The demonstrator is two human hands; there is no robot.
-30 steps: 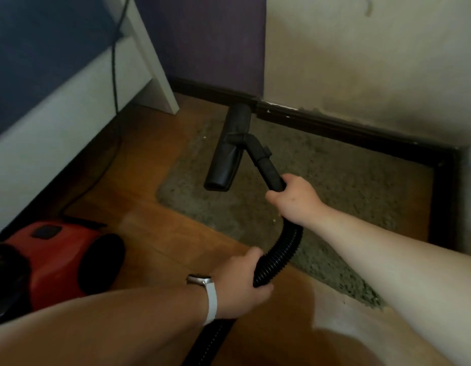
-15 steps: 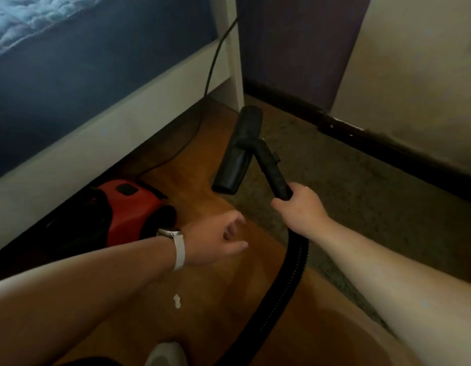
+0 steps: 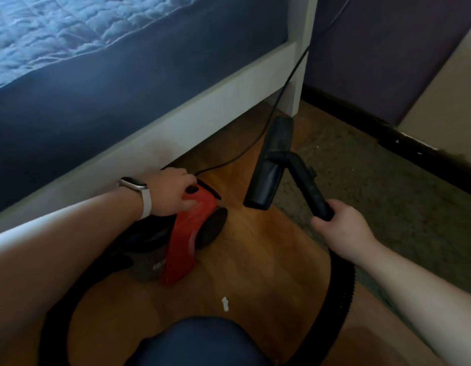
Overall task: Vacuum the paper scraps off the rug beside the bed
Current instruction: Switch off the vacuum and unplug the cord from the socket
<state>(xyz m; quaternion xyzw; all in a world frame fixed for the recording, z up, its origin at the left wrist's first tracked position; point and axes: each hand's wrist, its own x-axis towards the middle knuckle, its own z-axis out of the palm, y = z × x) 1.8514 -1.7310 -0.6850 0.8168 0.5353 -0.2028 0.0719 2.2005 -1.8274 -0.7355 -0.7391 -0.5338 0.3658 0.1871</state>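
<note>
Paper scraps (image 3: 225, 303): I can make out one white torn piece. It lies on the wooden floor (image 3: 255, 247) just ahead of my knee (image 3: 202, 342), off the rug (image 3: 374, 196). Any pale flecks on the rug are too small to confirm.

Handling, as I judge it: almost weightless, limp and easily blown about. Suction should lift it, not fingers. Approach from above so the airflow does not push it under the bed (image 3: 176, 128).

Vacuum canister (image 3: 184, 247): red hard shell, on the floor beside the bed rail. I expect moderate weight, and it probably slides when tugged by the hose.
- Left hand (image 3: 171, 192) is arched over its rear top, thumb laid on the red shell, next to a black switch (image 3: 192, 190).
- Its fingertips are hidden, so I cannot tell whether it grips or only presses.

Wand (image 3: 308, 186): rigid black tube and the proper place to take hold.
- Right hand (image 3: 342, 228) has its fingers wrapped round the lower end.

Nozzle (image 3: 274, 165): wide, stiff floor head over the rug's near edge. I cannot tell whether it touches down.

Hose (image 3: 342, 286): ribbed and flexible, likely springy. It loops round my knee and may drag at the wand.

Cord (image 3: 281, 93): thin and slack, running up past the bedpost.
</note>
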